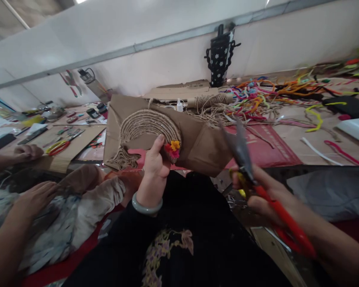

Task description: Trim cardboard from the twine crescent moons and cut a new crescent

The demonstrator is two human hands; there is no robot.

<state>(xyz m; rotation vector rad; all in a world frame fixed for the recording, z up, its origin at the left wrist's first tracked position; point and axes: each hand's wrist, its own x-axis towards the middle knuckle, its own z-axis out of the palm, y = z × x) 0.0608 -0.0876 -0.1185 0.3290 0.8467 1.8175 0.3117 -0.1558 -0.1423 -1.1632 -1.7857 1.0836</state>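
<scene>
My left hand [156, 165], with a pale bangle at the wrist, grips a brown cardboard piece [208, 149] by its lower edge, thumb on top. Twine rows form an arch [149, 121] on the cardboard, and more twine is folded into a wavy shape [124, 158] at its lower left. Small orange, red and pink flowers [173, 148] sit at the arch's right end, beside my thumb. Closed around a pair of scissors [243, 159], my right hand [265, 187] is at the right of the cardboard. The scissors are blurred; their handles show red and yellow.
Behind the cardboard are a twine roll [211, 100], a small white bottle [179, 105] and a patterned black tumbler holder [219, 57]. Colourful pipe cleaners [266, 89] pile up at right. A co-worker's hands [32, 195] and red-and-yellow-handled tools [58, 147] are at left.
</scene>
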